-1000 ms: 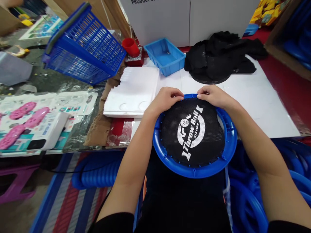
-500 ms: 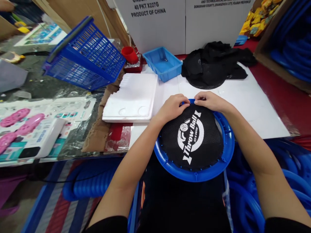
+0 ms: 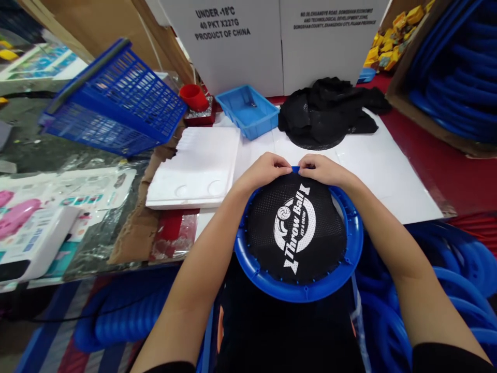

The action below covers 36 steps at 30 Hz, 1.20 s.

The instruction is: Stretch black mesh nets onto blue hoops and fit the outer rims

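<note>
A blue plastic ring rests near my lap at the table's front edge. Over its opening lies a round black mesh printed "Throw Ball", hooked on small pegs along the near and lower right rim. A gap shows between mesh and ring at the right. My left hand pinches the mesh edge at the far rim. Close beside it, my right hand pinches the same edge with thumb and fingers. The fingertips hide the exact spot gripped.
Beyond the ring are a light blue tray, a pile of black mesh and a white foam slab. A blue basket leans at the left, near a red cup. Blue rings fill a carton at the right.
The view has shifted, so the surroundings sit further left and slightly lower. Both hands stay at the far rim, with their fingertips a little closer together.
</note>
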Motion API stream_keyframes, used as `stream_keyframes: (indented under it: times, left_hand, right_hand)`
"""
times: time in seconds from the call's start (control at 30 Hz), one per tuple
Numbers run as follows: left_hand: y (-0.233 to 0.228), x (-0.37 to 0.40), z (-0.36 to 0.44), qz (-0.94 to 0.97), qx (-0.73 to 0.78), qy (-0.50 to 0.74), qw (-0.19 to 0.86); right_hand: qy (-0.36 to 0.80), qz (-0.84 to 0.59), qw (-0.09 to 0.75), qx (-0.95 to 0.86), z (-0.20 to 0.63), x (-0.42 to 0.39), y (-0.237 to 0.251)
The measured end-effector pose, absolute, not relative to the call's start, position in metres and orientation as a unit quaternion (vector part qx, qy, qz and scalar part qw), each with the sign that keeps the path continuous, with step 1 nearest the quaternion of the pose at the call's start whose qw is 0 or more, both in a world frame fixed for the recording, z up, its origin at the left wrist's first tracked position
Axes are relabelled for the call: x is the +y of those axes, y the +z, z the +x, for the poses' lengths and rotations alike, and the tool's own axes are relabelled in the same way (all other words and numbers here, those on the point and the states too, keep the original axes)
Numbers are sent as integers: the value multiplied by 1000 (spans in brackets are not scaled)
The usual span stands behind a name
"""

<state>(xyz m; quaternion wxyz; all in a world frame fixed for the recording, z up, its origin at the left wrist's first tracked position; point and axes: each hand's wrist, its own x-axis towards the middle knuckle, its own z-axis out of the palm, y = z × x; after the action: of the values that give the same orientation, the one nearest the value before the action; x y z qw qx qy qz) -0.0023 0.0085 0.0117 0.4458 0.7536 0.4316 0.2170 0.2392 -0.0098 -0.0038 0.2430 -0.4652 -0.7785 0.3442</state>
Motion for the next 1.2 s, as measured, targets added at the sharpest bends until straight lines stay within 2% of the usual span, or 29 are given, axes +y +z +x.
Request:
stream_keyframes:
  times: [0.2,0.47,0.73,0.87,0.97,1.2]
  left_hand:
    - [4,5,-9,737,418,255,466]
    - [4,-4,-11,816,392,261,335]
    - [1,-2,-9,825,385,239,337]
    - [3,-7,-11,849,372,229,297]
    - [3,-14,-12,861,368,227,267]
    - [12,-20,-10,871,332,234,275]
  right_hand:
    - [347,-468,240,-777,239,-12,-1]
    - [342,-471,247,-775,238,-17,2]
    - [384,-441,255,-770,245,-12,-3]
    - [394,-439,249,-768,247,-15,2]
    - [389,-431,250,-775,246,-17,4]
    - [352,-431,257,-790,244,-16,-5]
